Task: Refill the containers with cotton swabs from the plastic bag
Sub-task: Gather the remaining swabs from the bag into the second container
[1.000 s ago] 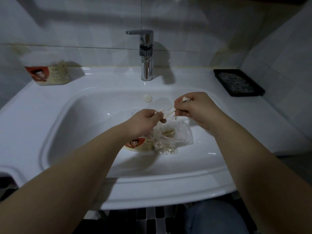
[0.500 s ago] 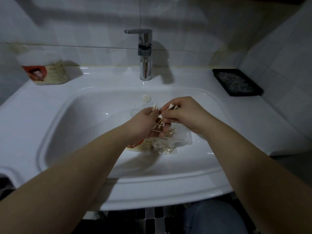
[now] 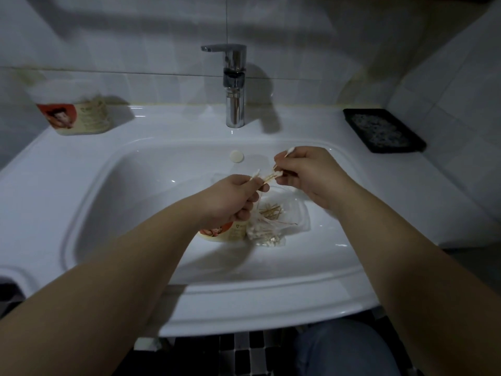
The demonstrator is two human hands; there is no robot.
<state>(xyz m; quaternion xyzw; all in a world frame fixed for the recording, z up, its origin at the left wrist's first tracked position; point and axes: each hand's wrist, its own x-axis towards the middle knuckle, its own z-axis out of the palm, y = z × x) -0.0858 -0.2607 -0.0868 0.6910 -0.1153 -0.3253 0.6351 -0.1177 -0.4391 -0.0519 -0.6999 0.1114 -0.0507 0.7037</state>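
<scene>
Over the middle of the sink (image 3: 135,270), pinching a small bundle of swabs (image 3: 269,176) between both hands: left hand (image 3: 235,198) curled round one end, right hand (image 3: 309,172) curled round the other and gripping one more swab above the thumb. Probably squaring the sticks into line before loading. Directly below, on the sink floor, the bag (image 3: 294,221) with more swabs inside, likely placed to catch strays. Just beside its left edge, a tub (image 3: 230,234), half hidden under the left hand, within easy reach. At the sink's back-left corner, a second tub (image 3: 78,115), well apart.
</scene>
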